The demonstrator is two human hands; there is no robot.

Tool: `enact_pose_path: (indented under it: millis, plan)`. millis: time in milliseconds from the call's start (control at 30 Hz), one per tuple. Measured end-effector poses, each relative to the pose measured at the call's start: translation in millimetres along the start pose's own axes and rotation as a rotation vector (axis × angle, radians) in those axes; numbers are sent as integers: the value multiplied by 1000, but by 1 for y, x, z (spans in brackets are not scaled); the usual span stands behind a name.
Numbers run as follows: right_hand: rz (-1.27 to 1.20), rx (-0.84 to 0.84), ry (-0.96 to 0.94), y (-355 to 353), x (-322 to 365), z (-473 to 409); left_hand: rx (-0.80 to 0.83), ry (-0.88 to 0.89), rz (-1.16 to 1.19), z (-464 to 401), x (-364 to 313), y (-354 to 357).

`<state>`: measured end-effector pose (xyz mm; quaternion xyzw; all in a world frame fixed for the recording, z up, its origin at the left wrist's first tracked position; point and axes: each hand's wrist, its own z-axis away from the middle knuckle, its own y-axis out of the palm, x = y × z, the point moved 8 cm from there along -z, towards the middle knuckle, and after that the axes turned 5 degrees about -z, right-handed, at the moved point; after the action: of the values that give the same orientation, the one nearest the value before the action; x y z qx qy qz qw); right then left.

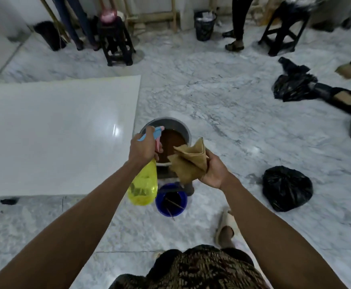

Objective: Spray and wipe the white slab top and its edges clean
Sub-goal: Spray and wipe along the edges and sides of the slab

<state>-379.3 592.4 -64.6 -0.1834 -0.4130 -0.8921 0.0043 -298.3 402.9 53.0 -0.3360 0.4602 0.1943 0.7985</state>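
Note:
A large glossy white slab (51, 134) lies flat on the left, raised a little above the marble floor. My left hand (142, 148) grips the neck of a yellow spray bottle (144, 184) with a blue and pink trigger head, held just off the slab's right edge. My right hand (213, 171) holds a crumpled tan cloth (188, 161) to the right of the bottle. Both hands hover over a grey bucket, not over the slab.
A grey bucket (186, 132) of brown water stands beside the slab's right edge, a small blue bucket (171, 200) in front of it. Black bin bags (286, 187) lie on the floor at right. Black stools, a mesh bin and another person's legs (238, 21) stand at the back.

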Motion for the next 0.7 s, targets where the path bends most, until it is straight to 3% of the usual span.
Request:
enact_pose_path:
  millis: [100,200,467,567,700]
  plan:
    - [-131,30,-73,-31,64,9,51,27,-9,-25,-40,76]
    - [-89,-20,-99,-66,129,20,87,66,-8,-43,-80,150]
    - [-238,-128,-183,-146,278,20,167,-30,80,-97,-133,287]
    - [-137,-63,-168,-145,317,1,169,-51,88,-128,-144,312]
    - [67,-178,-177,-141,370,-60,151,-87,100,-183,-156,325]
